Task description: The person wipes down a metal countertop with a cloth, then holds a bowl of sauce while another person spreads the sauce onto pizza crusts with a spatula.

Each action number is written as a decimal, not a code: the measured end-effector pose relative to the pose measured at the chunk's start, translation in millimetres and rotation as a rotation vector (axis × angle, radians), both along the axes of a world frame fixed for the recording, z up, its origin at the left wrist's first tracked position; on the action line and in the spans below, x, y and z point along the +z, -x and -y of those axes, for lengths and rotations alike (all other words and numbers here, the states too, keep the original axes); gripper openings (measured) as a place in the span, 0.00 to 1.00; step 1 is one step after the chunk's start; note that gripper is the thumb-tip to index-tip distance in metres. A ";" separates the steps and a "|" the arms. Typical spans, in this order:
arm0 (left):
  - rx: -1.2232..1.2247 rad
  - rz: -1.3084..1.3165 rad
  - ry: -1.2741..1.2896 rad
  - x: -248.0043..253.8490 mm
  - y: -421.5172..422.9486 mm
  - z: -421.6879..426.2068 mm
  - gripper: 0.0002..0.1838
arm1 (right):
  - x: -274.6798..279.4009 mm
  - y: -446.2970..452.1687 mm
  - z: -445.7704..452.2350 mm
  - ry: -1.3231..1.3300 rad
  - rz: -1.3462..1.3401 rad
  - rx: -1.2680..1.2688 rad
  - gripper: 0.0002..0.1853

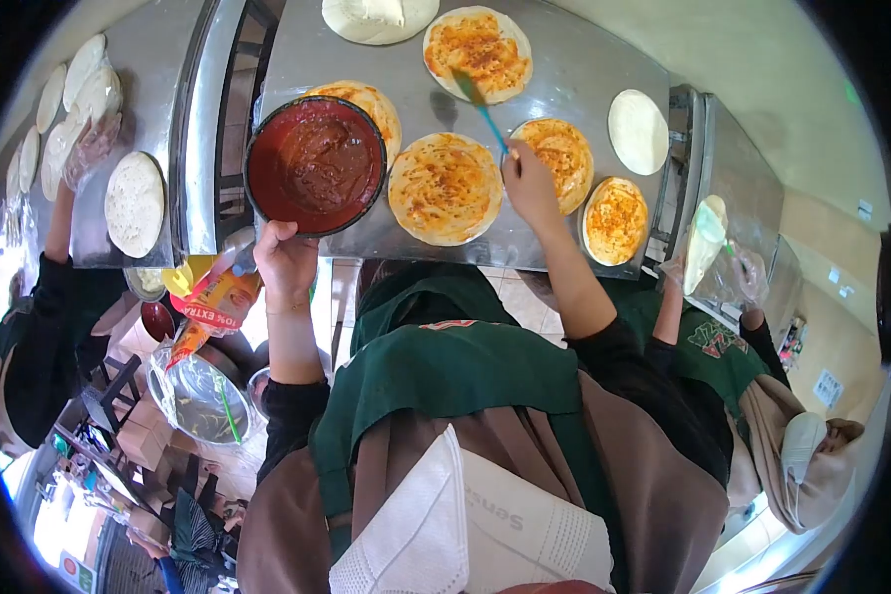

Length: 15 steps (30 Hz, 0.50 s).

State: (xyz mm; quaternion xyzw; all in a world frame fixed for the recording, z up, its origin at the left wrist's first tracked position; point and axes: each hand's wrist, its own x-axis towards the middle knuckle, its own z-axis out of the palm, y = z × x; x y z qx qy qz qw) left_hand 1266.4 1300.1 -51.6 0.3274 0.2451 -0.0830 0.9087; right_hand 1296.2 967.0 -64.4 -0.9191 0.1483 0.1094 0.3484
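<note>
My left hand grips the rim of a dark-edged bowl, its thumb at the near edge. Thick red sauce lies inside the tilted bowl. My right hand is closed around a teal basting brush, whose blurred head is over the sauced flatbread at the top. Below it is another sauced flatbread. Two more sauced rounds, one beside my right hand and one near the table edge, lie to the right. The bowl partly covers another sauced round.
Plain rounds lie on the metal table, one at right and one at top. At right, a co-worker's gloved hands hold a dough round. Another person's gloved hand touches stacked rounds at left.
</note>
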 end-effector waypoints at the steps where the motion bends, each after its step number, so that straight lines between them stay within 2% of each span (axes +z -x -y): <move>1: -0.006 -0.004 0.001 -2.5 0.8 -2.6 0.30 | 4.2 -9.6 1.4 0.140 -0.022 0.045 0.15; 2: -0.013 -0.008 0.002 -4.0 1.5 -4.3 0.30 | 3.9 -18.3 3.0 0.138 -0.023 0.050 0.15; 4: 0.003 -0.001 -0.001 0.8 2.1 -2.6 0.30 | -0.5 -36.2 5.7 0.371 0.150 0.187 0.15; 10: 0.026 0.020 -0.017 3.2 9.8 -0.6 0.31 | -1.7 -65.3 6.6 0.537 0.095 0.408 0.14; 15: 0.022 0.019 0.017 -5.2 14.4 -1.5 0.31 | 2.0 -35.3 45.9 0.603 0.076 0.483 0.16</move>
